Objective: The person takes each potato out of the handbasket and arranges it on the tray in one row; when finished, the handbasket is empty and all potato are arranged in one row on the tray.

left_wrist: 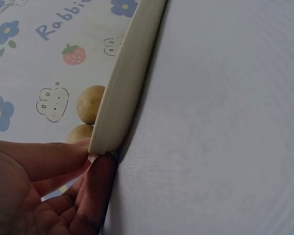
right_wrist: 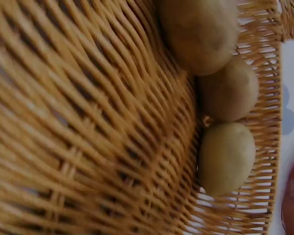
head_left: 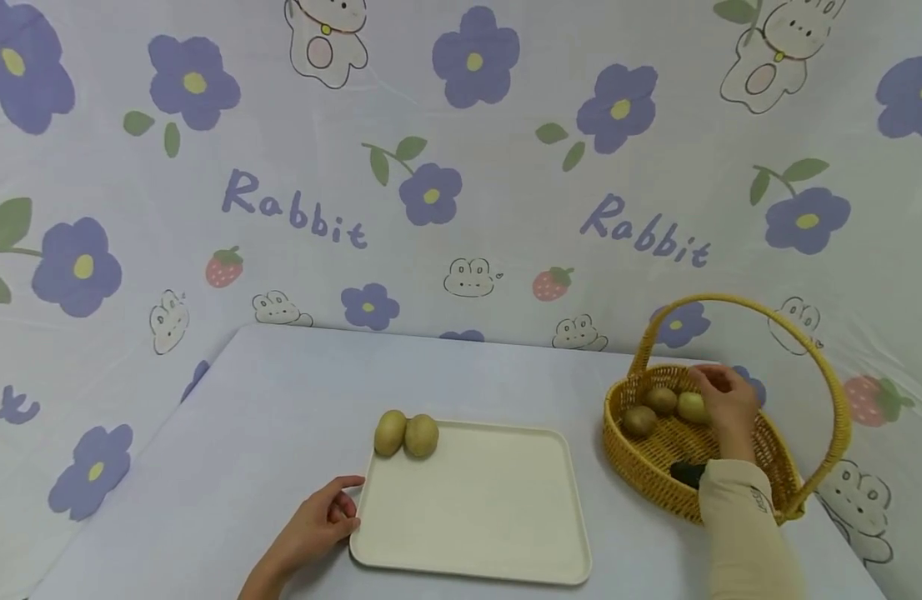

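My left hand (head_left: 322, 523) pinches the left rim of a cream rectangular tray (head_left: 476, 508); in the left wrist view, fingertips meet the edge of this tray (left_wrist: 125, 83). Two potatoes (head_left: 422, 436) lie side by side at the tray's far left corner. Over the far right side of a yellow wicker basket (head_left: 652, 487) hovers my right hand (head_left: 725, 408), fingers loosely bent, with nothing seen in it. Three potatoes (right_wrist: 228, 157) rest against the basket wall, one greener than the others. At the right wrist view's edge, only a blurred part of the hand shows.
A tall arched handle (head_left: 829, 375) rises over the basket's right side. Beside the right sleeve (head_left: 749, 525) is a dark object (head_left: 688, 475), partly hidden, its kind unclear. Behind the white table (head_left: 281, 400) hangs a rabbit-and-flower cloth (head_left: 468, 150).
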A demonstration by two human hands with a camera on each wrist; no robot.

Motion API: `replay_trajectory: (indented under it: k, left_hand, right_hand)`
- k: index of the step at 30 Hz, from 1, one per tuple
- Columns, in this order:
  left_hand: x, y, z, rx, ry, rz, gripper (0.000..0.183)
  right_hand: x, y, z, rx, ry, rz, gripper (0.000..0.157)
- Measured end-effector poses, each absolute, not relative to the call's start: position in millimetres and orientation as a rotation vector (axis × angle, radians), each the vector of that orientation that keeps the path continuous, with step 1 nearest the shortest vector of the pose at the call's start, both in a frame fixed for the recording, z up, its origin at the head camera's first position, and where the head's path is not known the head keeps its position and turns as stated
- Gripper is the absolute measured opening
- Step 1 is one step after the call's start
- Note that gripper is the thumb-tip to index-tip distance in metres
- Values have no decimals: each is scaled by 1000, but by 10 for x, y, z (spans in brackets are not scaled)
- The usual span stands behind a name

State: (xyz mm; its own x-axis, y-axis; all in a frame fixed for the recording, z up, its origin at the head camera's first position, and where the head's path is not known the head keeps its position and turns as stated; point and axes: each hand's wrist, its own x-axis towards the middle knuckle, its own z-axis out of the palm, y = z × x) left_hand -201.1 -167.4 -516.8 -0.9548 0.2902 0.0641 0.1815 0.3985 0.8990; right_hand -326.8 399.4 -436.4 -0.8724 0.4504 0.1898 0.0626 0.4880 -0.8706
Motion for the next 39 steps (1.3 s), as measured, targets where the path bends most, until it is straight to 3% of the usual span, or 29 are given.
replay_trajectory:
  k: [5,18,28,32,39]
  left_hand:
    - [-2009,-1662,-5162,444,2533,1609,50]
    - [-2010,-1668,-5180,405,2499,1650,52]
    - [-2019,-1656,-5191,410,2486,1652,51]
    - [-2025,-1649,-5215,414,2498,1626,51]
    - [-2008,-1659,-5199,422,2519,1630,50]
  right_hand:
    - [-3283,3938,-4516,-43,-2867,1240,62]
    - [-3391,3890,-4560,446,-3014,1082,47]
    - [-3321,3915,-4494,329,-3015,1160,48]
    - [-3263,3874,-4202,219,-3002,1157,56]
    - [-3315,3411,-3686,366,-2761,1329,55]
